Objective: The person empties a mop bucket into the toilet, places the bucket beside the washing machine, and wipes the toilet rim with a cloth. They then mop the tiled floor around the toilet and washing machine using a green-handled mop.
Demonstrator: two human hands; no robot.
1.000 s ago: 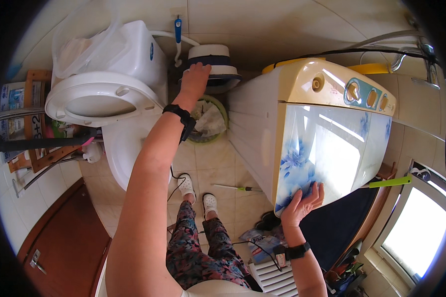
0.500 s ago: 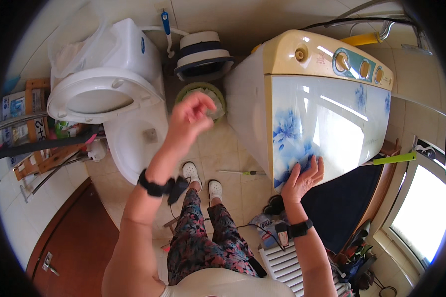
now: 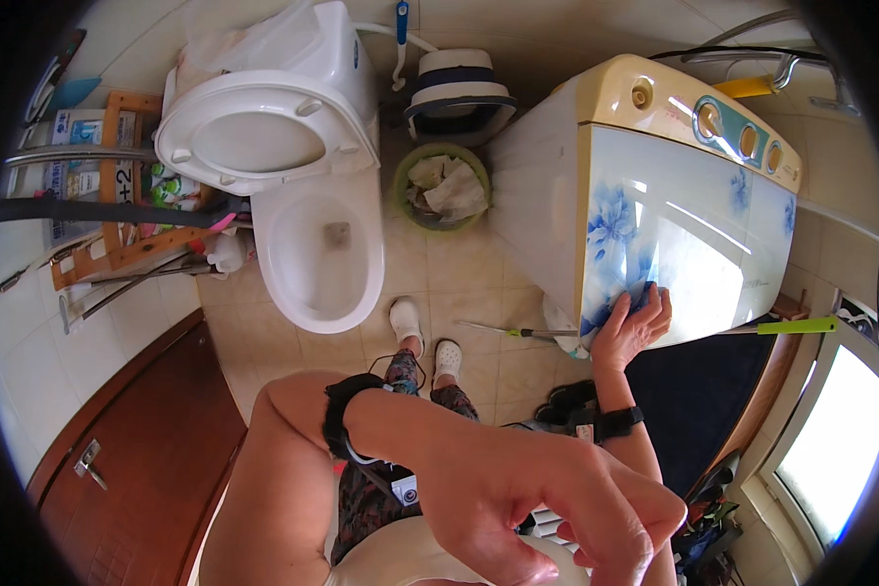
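Observation:
My right hand (image 3: 635,327) rests on the front left edge of a twin-knob washing machine's glossy lid (image 3: 693,244), printed with blue flowers. Its fingers are spread over the flowers and hold nothing. Large and close, my left hand (image 3: 557,498) is raised in front of my body at the lower middle. Its fingers are loosely curled, with a gap between thumb and forefinger and nothing seen in them; some fingertips are hidden. Dark bands circle both wrists. On the machine's cream panel (image 3: 693,107) are several knobs.
A white toilet (image 3: 313,244) stands left with its lid raised. Beyond my feet are a green bin (image 3: 410,210) holding crumpled paper and stacked basins (image 3: 456,78). A wooden rack (image 3: 117,186) lines the left wall above a brown door (image 3: 146,439). A green-handled tool (image 3: 796,325) lies right.
My left hand has come back from above the bin, toward my body and to the right. My right hand stays on the lid. The whole view has shifted, and the bin's contents now show.

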